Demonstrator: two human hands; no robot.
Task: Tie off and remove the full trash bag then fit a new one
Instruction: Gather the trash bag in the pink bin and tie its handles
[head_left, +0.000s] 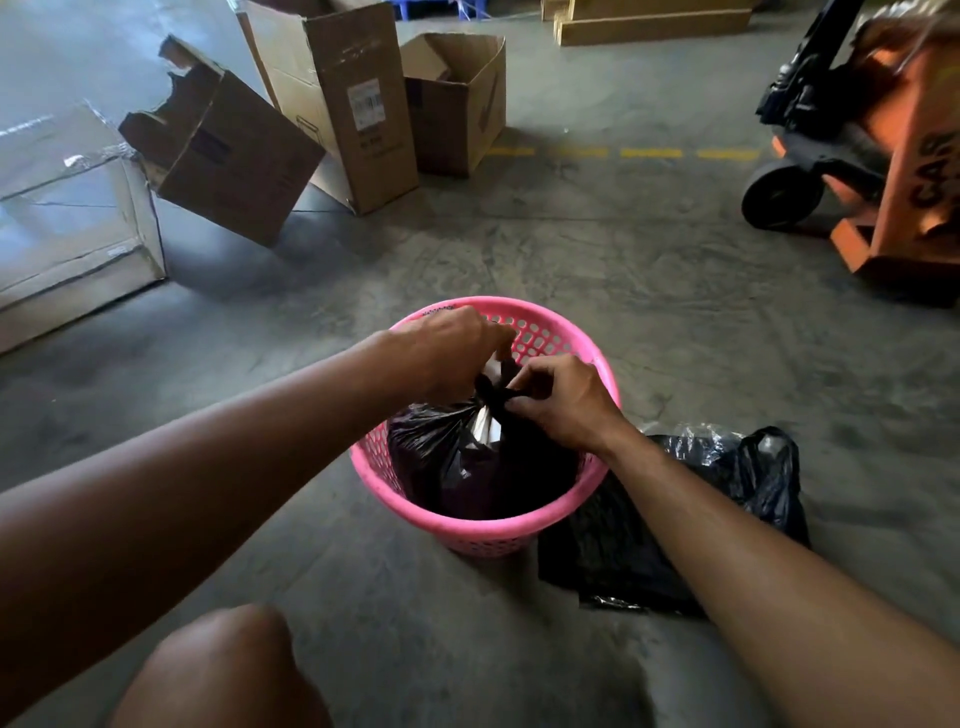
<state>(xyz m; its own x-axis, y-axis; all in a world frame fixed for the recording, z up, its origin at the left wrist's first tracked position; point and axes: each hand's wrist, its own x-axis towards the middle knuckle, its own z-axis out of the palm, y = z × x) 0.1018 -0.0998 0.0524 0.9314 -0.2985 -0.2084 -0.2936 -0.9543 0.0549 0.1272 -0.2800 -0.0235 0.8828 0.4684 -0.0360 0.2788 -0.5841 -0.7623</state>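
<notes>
A pink perforated plastic basket stands on the concrete floor in front of me. Inside it sits a full black trash bag, its top gathered into a twisted neck above the rim; a bit of white shows inside the opening. My left hand pinches one strand of the bag's top from the left. From the right, my right hand grips the other strand at the knot. A second black bag lies crumpled flat on the floor just right of the basket, partly under my right forearm.
Several open cardboard boxes lie and stand on the floor at the back left. An orange pallet jack is parked at the right. A dashed yellow line crosses the floor behind the basket. My knee shows at the bottom.
</notes>
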